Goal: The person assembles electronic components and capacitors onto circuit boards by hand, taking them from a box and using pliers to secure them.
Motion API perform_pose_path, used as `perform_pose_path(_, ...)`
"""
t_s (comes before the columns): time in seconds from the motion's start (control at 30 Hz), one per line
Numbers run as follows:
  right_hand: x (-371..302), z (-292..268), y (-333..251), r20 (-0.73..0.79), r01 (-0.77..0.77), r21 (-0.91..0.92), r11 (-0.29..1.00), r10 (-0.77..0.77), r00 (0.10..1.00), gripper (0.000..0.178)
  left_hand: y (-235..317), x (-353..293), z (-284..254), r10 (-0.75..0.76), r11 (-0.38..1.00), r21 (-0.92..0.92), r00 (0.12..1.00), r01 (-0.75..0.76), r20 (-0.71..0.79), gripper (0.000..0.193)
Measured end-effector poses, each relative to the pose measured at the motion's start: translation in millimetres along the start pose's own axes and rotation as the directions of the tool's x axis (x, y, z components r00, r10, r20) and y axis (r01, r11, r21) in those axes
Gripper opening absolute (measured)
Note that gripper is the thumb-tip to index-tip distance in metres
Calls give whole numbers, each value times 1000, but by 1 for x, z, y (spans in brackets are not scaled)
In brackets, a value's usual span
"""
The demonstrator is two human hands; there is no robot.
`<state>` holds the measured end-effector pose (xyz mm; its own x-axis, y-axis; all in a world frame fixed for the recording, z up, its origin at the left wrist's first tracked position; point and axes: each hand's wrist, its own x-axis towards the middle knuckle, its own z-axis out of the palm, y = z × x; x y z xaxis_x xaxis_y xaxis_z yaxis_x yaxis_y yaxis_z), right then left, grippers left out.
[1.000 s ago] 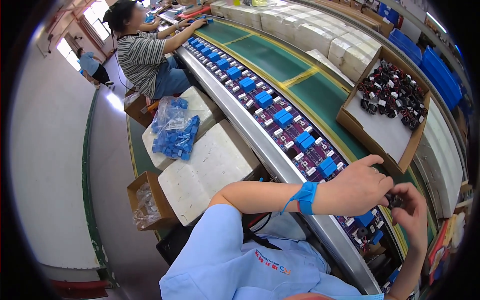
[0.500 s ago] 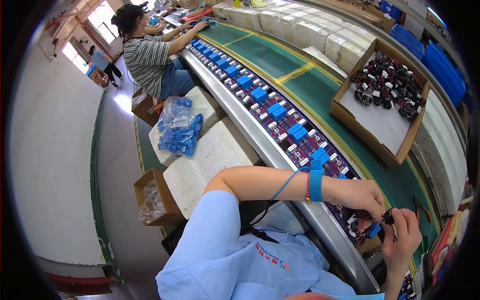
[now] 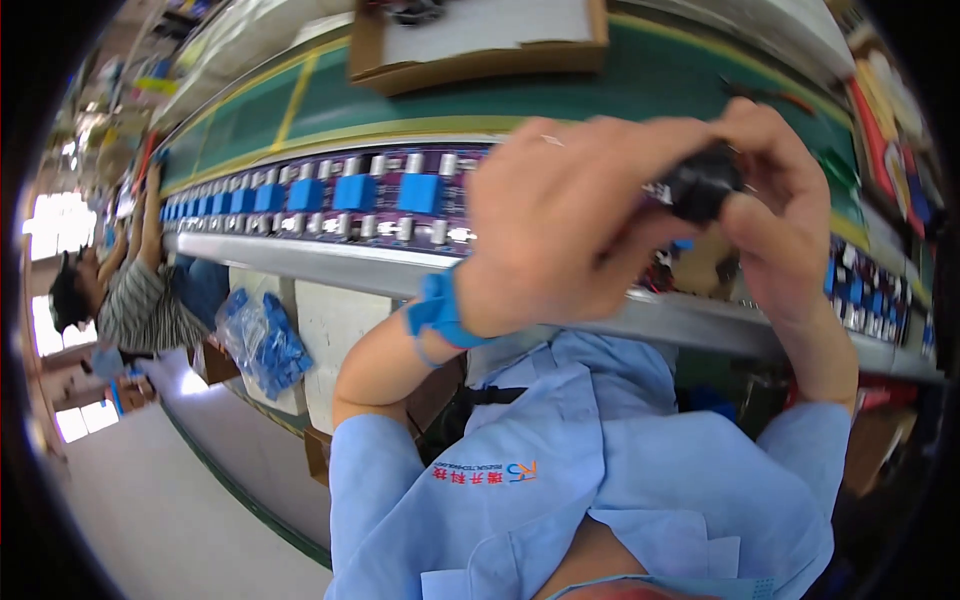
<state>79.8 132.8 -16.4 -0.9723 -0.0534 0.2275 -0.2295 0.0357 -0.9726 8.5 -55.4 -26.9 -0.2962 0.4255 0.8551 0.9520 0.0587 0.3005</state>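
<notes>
A black cylindrical part [image 3: 706, 182] is raised above the line, between my two hands. My left hand [image 3: 565, 215], blurred by motion, has its fingers closed on one side of it. On the other side, the thumb and fingers of my right hand [image 3: 785, 185] pinch the part. A blue strap [image 3: 438, 315] circles my left wrist. Below my hands, purple circuit boards with blue blocks [image 3: 420, 193] and white parts lie in a long row, partly hidden by my left hand. Some small dark and red bits [image 3: 660, 272] show just under my hands.
An open cardboard box [image 3: 480, 68] with dark wired parts stands on the green surface [image 3: 310, 105] beyond the row. Pliers [image 3: 768, 94] lie at the far right. A metal rail [image 3: 300, 250] runs along the near side. A bag of blue pieces [image 3: 265, 345] and a co-worker [image 3: 150, 310] are at left.
My view has swung to the right, so the row now runs across it. Both hands have come up from the boards and closer together, holding the black part.
</notes>
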Motion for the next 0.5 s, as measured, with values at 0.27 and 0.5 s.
perform_pose_path(0.27,-32,-41,26,-90,-153,-166,974,139,986,44,-10,-21,-45,-445,895,216,742,391,502,32)
perform_pose_path(0.5,-36,-48,54,18,-60,-322,945,69,997,30,-24,-25,-48,-424,898,417,540,143,727,35)
